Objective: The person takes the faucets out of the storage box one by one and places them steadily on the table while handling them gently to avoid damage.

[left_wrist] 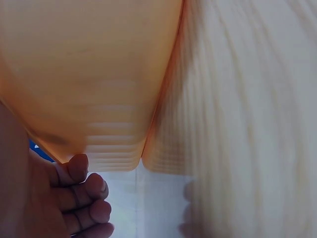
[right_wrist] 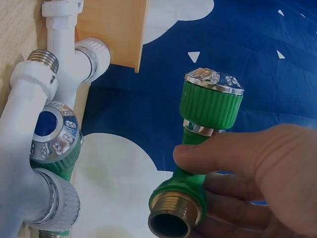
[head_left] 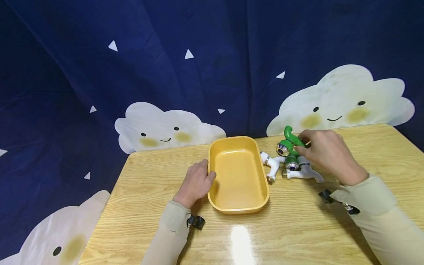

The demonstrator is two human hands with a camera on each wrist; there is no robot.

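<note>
My left hand grips the left rim of a yellow plastic basin, thumb over the inner side and fingers outside; in the left wrist view those fingers curl by the basin's outer wall. Toward the back right, my right hand pinches a green faucet between thumb and fingers. In the right wrist view this faucet shows a ribbed green knob with a silvery cap and a threaded brass inlet. Its body is partly hidden by the hand.
Right of the basin lie a white faucet, another white faucet and a second green faucet, close together. They rest on a wood-grain table. A dark blue curtain with cloud prints hangs behind the table's far edge.
</note>
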